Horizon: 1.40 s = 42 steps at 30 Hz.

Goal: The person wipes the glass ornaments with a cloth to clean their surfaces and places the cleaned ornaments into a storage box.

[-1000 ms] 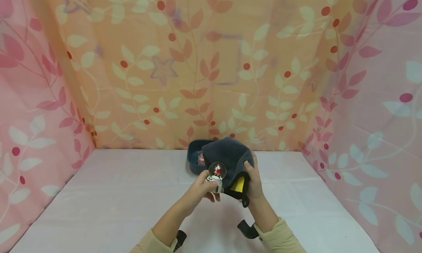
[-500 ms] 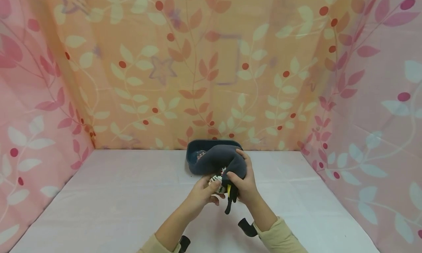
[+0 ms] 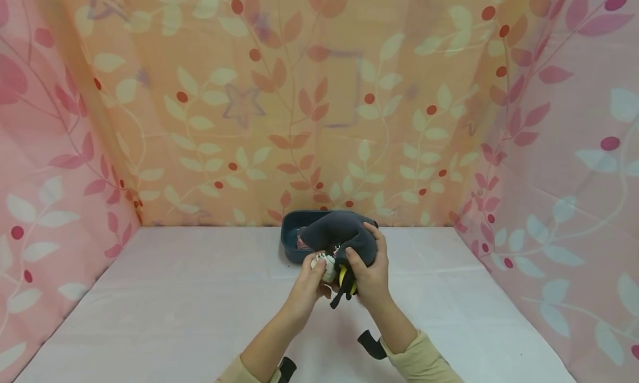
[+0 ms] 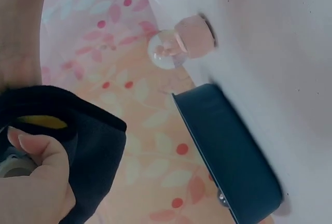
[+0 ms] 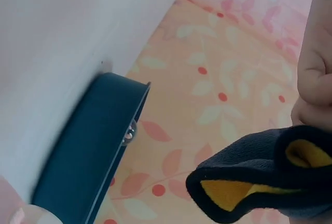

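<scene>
From my head view, my left hand (image 3: 308, 280) grasps the white base of a snow globe (image 3: 324, 267), thumb in front, while my right hand (image 3: 374, 275) grips a dark grey cloth (image 3: 344, 228) folded over the globe's top from 12 to 3 o'clock. Yellow lining shows at the cloth's lower edge, and a black loop (image 3: 338, 300) dangles at 6 o'clock. At 11 o'clock, just beyond my hands, a blue tub (image 3: 294, 255) stands on the white table (image 3: 150, 316), with something pink (image 3: 300, 242) inside its left end.

In my left wrist view, the thumb presses at the globe's pale base, with the cloth around it at 8 o'clock. The tub is at 4 o'clock, a clear dome showing over its rim. At 12 o'clock a pink globe (image 4: 194, 36) stands on the table beside the tub, apart from it.

In my right wrist view, the bunched cloth fills 4 o'clock and mostly hides my grip; the pink globe peeks in at 7.

I judge the wiping to be under way: the cloth is on the glass. Finishing the glass and setting the globe down seem left. I cannot tell whether the other two are wiped.
</scene>
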Motion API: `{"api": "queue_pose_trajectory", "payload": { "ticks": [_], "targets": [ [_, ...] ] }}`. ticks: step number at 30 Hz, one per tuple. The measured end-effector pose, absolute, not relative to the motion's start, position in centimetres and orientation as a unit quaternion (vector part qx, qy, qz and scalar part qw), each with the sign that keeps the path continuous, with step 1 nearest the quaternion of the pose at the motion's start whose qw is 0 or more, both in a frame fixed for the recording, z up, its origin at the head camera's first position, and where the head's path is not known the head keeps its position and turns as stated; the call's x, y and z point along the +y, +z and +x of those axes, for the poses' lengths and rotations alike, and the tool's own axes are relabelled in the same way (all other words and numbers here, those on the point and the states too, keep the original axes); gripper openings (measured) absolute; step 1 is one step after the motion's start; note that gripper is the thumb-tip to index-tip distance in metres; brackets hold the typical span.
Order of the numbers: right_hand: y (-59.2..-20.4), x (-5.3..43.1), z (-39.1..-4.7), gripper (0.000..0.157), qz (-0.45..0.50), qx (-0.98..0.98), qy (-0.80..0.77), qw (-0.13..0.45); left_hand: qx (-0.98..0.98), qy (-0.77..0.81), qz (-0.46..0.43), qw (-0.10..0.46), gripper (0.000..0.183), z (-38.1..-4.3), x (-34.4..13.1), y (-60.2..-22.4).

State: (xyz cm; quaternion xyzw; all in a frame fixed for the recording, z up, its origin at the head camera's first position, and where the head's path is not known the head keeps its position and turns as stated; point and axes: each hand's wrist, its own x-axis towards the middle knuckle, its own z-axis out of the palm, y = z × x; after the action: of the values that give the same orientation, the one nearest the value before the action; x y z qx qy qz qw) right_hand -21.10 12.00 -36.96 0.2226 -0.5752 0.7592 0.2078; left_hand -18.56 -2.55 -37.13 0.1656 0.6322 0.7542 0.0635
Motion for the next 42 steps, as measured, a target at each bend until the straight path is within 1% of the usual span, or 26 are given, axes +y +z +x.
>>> {"api": "queue_pose_trajectory", "payload": {
  "ticks": [5,12,18,21,23,25,27,31,33,36,39,42],
  "targets": [
    [-37.0,11.8,-21.4,0.049,0.213,-0.556,0.778,0.199,0.633,0.753,0.162,0.077,0.045,-18.7,-2.7,-37.3],
    [-37.2,11.5,-21.9,0.046,0.212,-0.512,0.813,0.178,0.589,0.778,0.173,0.132,0.056,-18.9,-3.4,-37.6],
    [-37.4,11.3,-22.1,0.046,0.181,-0.513,0.822,0.166,0.529,0.811,0.181,0.175,0.051,-18.9,-3.8,-37.7],
    [-37.6,11.4,-22.2,0.044,0.147,-0.531,0.82,0.153,0.506,0.821,0.188,0.185,0.049,-18.8,-4.1,-37.8],
    [-37.6,11.7,-22.4,0.042,0.143,-0.531,0.822,0.143,0.495,0.827,0.19,0.188,0.049,-18.8,-4.3,-37.7],
    [-37.6,12.2,-22.5,0.04,0.169,-0.515,0.829,0.136,0.486,0.832,0.189,0.191,0.05,-18.8,-4.5,-37.7],
    [-37.4,12.6,-22.5,0.042,0.224,-0.488,0.834,0.13,0.481,0.835,0.181,0.195,0.05,-18.7,-4.6,-37.7],
    [-37.1,13.2,-22.5,0.055,0.35,-0.454,0.813,0.099,0.48,0.837,0.163,0.205,0.051,-18.7,-4.4,-37.4],
    [-37.1,13.2,-22.4,0.064,0.388,-0.469,0.79,0.077,0.488,0.833,0.158,0.208,0.052,-18.6,-4.3,-37.3],
    [-37.2,13.1,-22.3,0.07,0.399,-0.507,0.762,0.058,0.514,0.819,0.156,0.205,0.059,-18.4,-4.1,-37.1],
    [-37.4,12.9,-22.2,0.071,0.381,-0.528,0.756,0.068,0.548,0.793,0.163,0.212,0.067,-18.2,-4.0,-36.8],
    [-37.5,12.8,-22.2,0.069,0.358,-0.528,0.765,0.092,0.58,0.767,0.174,0.212,0.061,-18.1,-4.0,-36.7]
  ]
}}
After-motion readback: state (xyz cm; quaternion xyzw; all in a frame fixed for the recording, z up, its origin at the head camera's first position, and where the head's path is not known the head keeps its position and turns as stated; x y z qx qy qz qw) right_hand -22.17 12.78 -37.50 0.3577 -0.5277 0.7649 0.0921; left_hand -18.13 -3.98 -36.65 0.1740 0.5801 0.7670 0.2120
